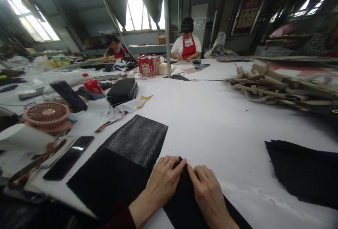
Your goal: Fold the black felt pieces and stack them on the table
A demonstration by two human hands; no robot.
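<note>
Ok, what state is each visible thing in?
Left hand, curled, touching the black piece
Right hand, curled, touching the same piece
Smartphone, lying flat, screen up and dark
Pink fan, grille up; whether running, unclear
Red-labelled bottle, capped
Patterned red box, open-topped
Black pieces beside the bottle, neatly stacked
Beige pieces, heaped loosely

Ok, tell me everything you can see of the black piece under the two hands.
The black piece is matte and dark, looking like fabric or thin sheet material, with no visible markings. It lies on the white tabletop, running from its far end between the hands down past the picture's bottom edge. The left hand and right hand touch it with their fingers near that end. The hands hide part of it; whether it is folded is unclear.
</note>
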